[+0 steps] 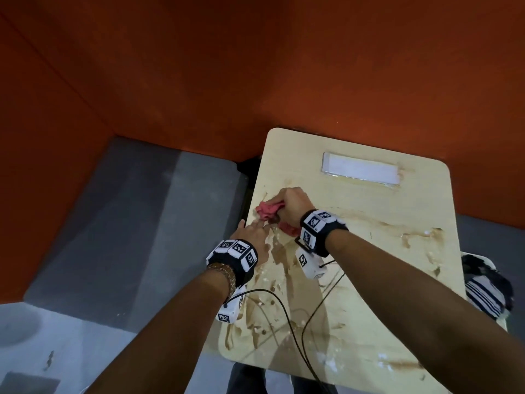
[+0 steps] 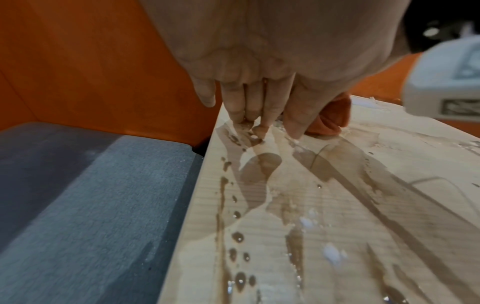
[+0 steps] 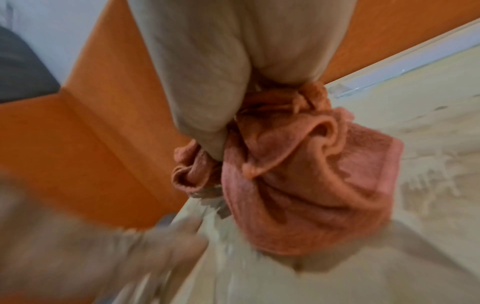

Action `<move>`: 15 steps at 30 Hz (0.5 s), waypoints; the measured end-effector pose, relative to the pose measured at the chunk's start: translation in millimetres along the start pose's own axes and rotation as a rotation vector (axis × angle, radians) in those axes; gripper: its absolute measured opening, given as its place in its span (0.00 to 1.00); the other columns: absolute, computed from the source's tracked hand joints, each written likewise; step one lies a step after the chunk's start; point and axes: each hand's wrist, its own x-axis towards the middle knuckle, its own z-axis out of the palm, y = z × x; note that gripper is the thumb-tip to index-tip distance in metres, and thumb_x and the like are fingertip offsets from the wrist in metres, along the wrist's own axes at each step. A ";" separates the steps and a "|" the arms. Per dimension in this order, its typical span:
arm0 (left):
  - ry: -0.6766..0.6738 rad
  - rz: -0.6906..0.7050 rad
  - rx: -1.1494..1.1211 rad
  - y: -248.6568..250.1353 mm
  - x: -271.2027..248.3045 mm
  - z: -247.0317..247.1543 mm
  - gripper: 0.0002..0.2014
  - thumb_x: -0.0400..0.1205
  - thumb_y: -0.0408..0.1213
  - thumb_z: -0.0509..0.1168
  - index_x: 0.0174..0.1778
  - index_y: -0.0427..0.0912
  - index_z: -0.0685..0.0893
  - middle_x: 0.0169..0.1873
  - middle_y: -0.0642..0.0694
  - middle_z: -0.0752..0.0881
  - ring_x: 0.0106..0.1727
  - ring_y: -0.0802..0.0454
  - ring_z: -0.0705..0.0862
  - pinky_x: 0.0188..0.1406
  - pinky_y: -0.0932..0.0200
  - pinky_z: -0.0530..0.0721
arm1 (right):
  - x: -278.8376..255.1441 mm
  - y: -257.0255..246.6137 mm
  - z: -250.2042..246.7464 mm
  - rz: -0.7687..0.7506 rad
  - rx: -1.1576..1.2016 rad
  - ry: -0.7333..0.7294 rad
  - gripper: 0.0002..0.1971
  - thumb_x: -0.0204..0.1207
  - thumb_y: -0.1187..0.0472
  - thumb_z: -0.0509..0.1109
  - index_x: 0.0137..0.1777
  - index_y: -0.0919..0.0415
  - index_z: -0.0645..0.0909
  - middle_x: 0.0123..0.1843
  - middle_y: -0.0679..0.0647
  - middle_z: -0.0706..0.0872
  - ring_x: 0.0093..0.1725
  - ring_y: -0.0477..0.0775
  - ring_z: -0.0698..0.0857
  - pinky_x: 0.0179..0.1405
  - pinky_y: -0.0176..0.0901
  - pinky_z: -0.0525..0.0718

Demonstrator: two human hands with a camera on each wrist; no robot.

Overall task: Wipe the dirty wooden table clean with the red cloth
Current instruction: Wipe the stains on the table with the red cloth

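Right hand [image 1: 292, 204] grips the bunched red cloth [image 1: 265, 211]; left hand's [image 1: 254, 234] straight fingers [image 2: 239, 107] press the smeared pale wooden table [image 1: 369, 280] just beside it; no legible writing.

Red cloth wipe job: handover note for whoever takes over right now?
Right hand: grips the bunched red cloth, pressed on the wooden table near its left edge.
Left hand: fingers straight, tips touching the wet tabletop just beside the cloth, holding nothing.
Done: little that shows; the far end around the white card looks mostly clean.
Left: brown smears and white specks across the middle, right side and near end. Two cables lie across the near part.
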 end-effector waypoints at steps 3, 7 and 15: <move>-0.026 -0.005 0.024 -0.9 0.2 -0.1 0.31 0.85 0.44 0.56 0.84 0.42 0.56 0.85 0.41 0.49 0.83 0.42 0.60 0.84 0.40 0.49 | 23.5 8.2 -12.8 0.069 0.117 0.135 0.14 0.72 0.68 0.76 0.51 0.48 0.92 0.49 0.49 0.93 0.47 0.48 0.90 0.53 0.42 0.89; -0.012 -0.001 -0.011 -0.9 -1.6 2.5 0.28 0.84 0.41 0.57 0.82 0.44 0.60 0.85 0.42 0.49 0.83 0.42 0.59 0.84 0.41 0.48 | 54.5 3.3 -17.5 0.106 0.025 0.147 0.14 0.72 0.63 0.78 0.55 0.49 0.91 0.53 0.56 0.92 0.49 0.61 0.89 0.50 0.49 0.89; 0.008 0.003 0.001 3.1 -6.8 -2.9 0.27 0.83 0.42 0.59 0.79 0.40 0.66 0.82 0.40 0.58 0.78 0.41 0.67 0.83 0.38 0.53 | 36.5 -4.8 17.4 0.005 -0.197 0.029 0.09 0.71 0.52 0.78 0.49 0.52 0.92 0.44 0.56 0.91 0.42 0.62 0.88 0.42 0.50 0.87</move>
